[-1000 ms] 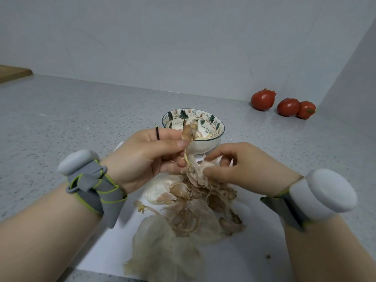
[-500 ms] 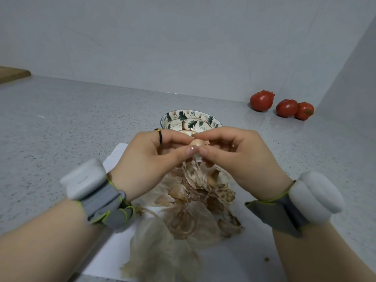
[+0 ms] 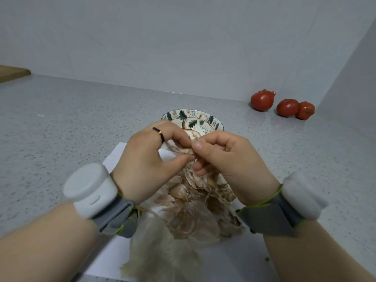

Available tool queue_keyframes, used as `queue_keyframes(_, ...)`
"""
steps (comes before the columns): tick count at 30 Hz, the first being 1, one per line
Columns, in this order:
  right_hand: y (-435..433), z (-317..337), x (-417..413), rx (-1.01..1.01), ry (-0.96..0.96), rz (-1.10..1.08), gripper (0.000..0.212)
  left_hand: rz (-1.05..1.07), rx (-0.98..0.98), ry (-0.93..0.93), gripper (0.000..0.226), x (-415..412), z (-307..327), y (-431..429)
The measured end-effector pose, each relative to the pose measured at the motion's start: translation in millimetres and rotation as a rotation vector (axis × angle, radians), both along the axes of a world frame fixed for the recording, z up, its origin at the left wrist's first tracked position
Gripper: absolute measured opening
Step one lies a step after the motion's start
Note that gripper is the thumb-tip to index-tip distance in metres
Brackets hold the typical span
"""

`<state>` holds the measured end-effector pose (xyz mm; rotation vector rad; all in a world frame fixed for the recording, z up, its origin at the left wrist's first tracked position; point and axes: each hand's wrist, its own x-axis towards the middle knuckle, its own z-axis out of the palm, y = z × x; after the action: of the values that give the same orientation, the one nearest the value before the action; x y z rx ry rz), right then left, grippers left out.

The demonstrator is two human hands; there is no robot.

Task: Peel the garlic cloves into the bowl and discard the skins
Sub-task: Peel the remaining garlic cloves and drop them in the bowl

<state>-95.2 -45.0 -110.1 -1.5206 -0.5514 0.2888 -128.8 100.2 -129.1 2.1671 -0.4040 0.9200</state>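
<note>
My left hand and my right hand meet in mid-air just in front of a leaf-patterned bowl. Between their fingertips they pinch a garlic clove with pale papery skin; most of it is hidden by my fingers. Below my hands lies a heap of brownish garlic skins on a white sheet. One unpeeled clove lies among the skins. Something pale lies inside the bowl, mostly hidden behind my fingers.
Three red tomatoes sit at the back right by the wall corner. A wooden board edge shows at the far left. The grey speckled counter spreads around the sheet. Both wrists carry grey strapped devices.
My right hand rose from the skin heap to join the left at the clove. Both hands now pinch it together, a little nearer to me.
</note>
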Motion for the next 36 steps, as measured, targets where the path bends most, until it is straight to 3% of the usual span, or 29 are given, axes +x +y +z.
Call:
queue_keyframes(9,-1,3,1,-0.048,-0.13,-0.029,0.019,-0.103,-0.134,0.006,0.034,0,2,-2)
queue_keyframes(12,0,3,0,-0.091,-0.189,-0.043,0.025,-0.064,-0.168,0.01,0.03,0,3,-2)
queue_keyframes(15,2,2,-1,-0.117,-0.237,-0.091,0.029,-0.062,-0.208,0.038,0.005,1,1,-3)
queue_keyframes(17,2,2,-1,-0.109,-0.249,-0.124,0.031,-0.064,-0.23,0.044,0.02,-1,1,-5)
queue_keyframes(19,2,1,-1,-0.095,-0.25,-0.152,0.029,-0.097,-0.316,0.1,0.024,-1,1,-8)
queue_keyframes(23,3,-1,0,-0.082,-0.256,-0.198,0.023,-0.276,-0.698,0.329,0.027,1,2,-9)
queue_keyframes(26,3,-1,0,-0.086,-0.264,-0.219,0.022,-0.332,-0.809,0.412,0.031,2,3,-8)
queue_keyframes(28,3,-1,1,-0.111,-0.292,-0.235,0.022,-0.319,-0.791,0.42,0.03,1,3,-9)
queue_keyframes(32,2,-2,0,-0.195,-0.413,-0.265,0.021,-0.19,-0.563,0.332,0.021,-3,4,-12)
queue_keyframes(36,3,-1,-2,-0.211,-0.461,-0.27,0.025,-0.097,-0.514,0.269,0.014,-5,6,-11)
